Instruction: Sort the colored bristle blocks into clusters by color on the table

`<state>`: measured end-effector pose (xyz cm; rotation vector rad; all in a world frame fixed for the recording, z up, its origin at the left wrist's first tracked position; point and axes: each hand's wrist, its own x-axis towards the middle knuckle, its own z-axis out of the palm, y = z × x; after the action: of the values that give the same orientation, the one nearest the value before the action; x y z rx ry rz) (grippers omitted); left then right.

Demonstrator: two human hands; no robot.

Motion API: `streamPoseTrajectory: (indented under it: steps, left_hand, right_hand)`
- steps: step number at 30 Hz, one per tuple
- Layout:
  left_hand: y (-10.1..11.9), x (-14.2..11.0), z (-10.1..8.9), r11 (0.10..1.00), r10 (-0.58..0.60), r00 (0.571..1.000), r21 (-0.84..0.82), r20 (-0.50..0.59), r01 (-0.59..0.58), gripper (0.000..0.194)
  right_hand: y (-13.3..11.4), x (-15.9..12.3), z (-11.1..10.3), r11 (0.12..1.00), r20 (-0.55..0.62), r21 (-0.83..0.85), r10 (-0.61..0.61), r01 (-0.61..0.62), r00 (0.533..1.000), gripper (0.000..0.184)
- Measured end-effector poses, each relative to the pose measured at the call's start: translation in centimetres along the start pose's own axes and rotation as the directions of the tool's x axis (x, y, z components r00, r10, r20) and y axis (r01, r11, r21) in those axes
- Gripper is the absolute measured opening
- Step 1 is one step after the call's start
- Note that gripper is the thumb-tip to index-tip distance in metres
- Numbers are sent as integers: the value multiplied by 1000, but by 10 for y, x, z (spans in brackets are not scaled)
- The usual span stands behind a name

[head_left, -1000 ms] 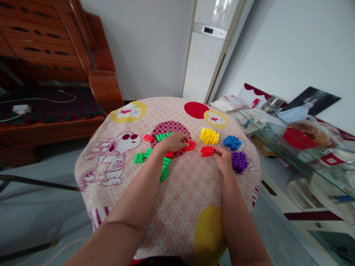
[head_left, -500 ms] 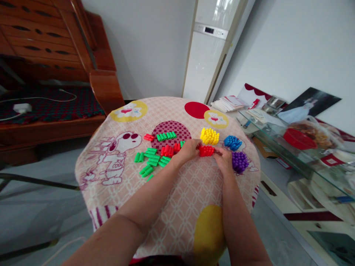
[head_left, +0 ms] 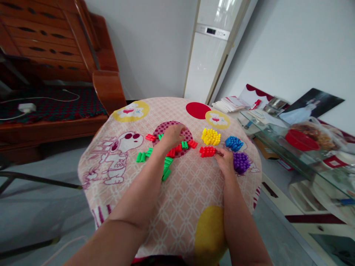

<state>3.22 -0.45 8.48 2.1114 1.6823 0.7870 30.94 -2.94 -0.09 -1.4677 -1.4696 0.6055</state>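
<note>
Red plastic stick pile (head_left: 207, 151): steadied at one end by right hand (head_left: 225, 159), fingers together, likely against spreading; cannot tell finger spacing on left hand (head_left: 172, 136).

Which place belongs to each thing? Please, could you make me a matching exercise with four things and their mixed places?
Things
1. yellow cluster
2. purple cluster
3. right hand
4. white plug

Places
A. on the woven seat cover
B. just beyond the compact red cluster
C. fingers at the compact red cluster's edge
D. right of the right hand

Pairs: 1-B, 2-D, 3-C, 4-A
</note>
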Motion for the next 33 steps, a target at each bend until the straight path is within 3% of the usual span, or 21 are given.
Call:
streamPoseTrajectory:
  steps: [3,6,10,14,18,20,23,25,28,33]
  left_hand:
    - [-39,-4,-31,976,-192,976,81,-100,200,29]
    - [-76,-10,-41,943,-305,945,103,-118,317,19]
    - [-113,-13,-32,951,-292,952,82,-89,299,9]
    - [-120,-12,-28,959,-257,956,86,-139,270,11]
    - [-86,-12,-39,937,-339,934,53,-110,346,10]
    - [-58,-10,-44,960,-279,954,7,-113,281,14]
    - [-13,-9,-40,996,-76,994,-57,-72,72,22]
    - [16,-9,-27,994,73,997,-83,0,-73,25]
    - [53,-14,4,963,251,965,-122,79,-240,28]
    - [88,-30,56,963,263,950,22,169,-270,25]
  right_hand:
    - [0,0,0,1000,0,17,-2,2,1000,34]
    - [2,1,0,1000,10,22,-10,10,1000,34]
    - [5,1,0,1000,20,22,-10,9,1000,35]
    - [7,2,0,1000,16,13,-12,12,1000,36]
    - [7,2,0,1000,1,6,0,0,1000,36]
    - [7,2,0,1000,-6,11,4,-4,1000,35]
    - [5,1,1,1000,-19,24,12,-11,1000,33]
    - [4,1,1,999,-19,40,16,-15,1000,32]
    - [3,1,2,998,-2,58,16,-16,1000,33]
    - [2,1,-1,998,5,59,10,-11,1000,32]
